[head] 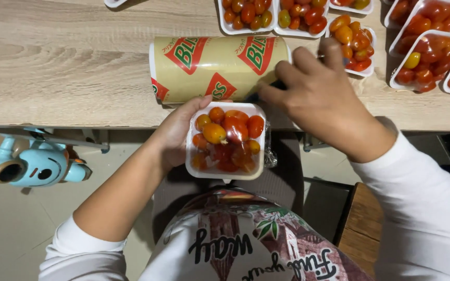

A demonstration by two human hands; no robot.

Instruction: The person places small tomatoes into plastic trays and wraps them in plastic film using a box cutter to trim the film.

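Tomato tray [226, 139] overhanging table edge [79, 124]

Bright, even light (soft shadows), sharp.

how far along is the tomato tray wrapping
Done: the held tray is filled with tomatoes and film already covers it. In hand: left hand holds it, right hand works at the wrap roll. Left: the table's other trays; whether they are wrapped is unclear.

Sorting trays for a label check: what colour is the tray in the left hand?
White tray, filled with red and orange tomatoes; seen in the head view.
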